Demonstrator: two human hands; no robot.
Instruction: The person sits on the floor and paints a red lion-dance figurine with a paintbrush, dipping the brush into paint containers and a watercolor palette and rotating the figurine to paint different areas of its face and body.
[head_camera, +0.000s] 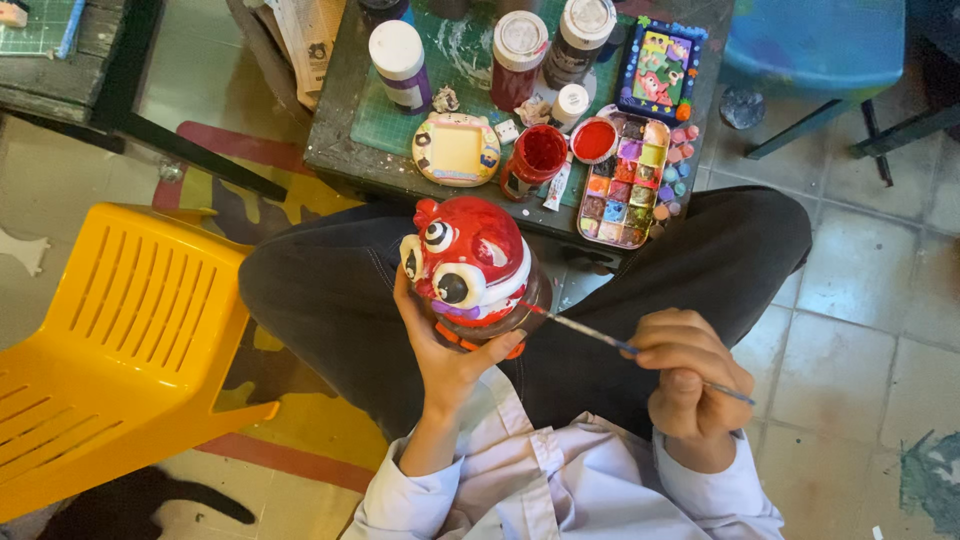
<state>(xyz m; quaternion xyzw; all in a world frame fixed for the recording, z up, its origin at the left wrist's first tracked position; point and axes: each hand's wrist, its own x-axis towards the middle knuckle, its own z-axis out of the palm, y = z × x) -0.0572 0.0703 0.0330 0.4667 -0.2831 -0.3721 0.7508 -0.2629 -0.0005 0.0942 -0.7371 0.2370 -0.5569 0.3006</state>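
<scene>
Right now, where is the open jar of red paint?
In the head view, the open jar of red paint stands on the small table's near edge, between the yellow-faced figurine and the paint palette.

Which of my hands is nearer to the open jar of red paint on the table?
Left. The left hand grips the red figurine just below the open red paint jar. The right hand, holding the paintbrush, sits lower and farther right.

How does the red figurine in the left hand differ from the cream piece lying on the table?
The red figurine is rounded and bulky, held up in the left hand; the cream piece is flat and lies on the table. The figurine is mostly red with big eyes; the cream piece is pale yellow with small coloured details. Both look like painted craft pieces.
</scene>
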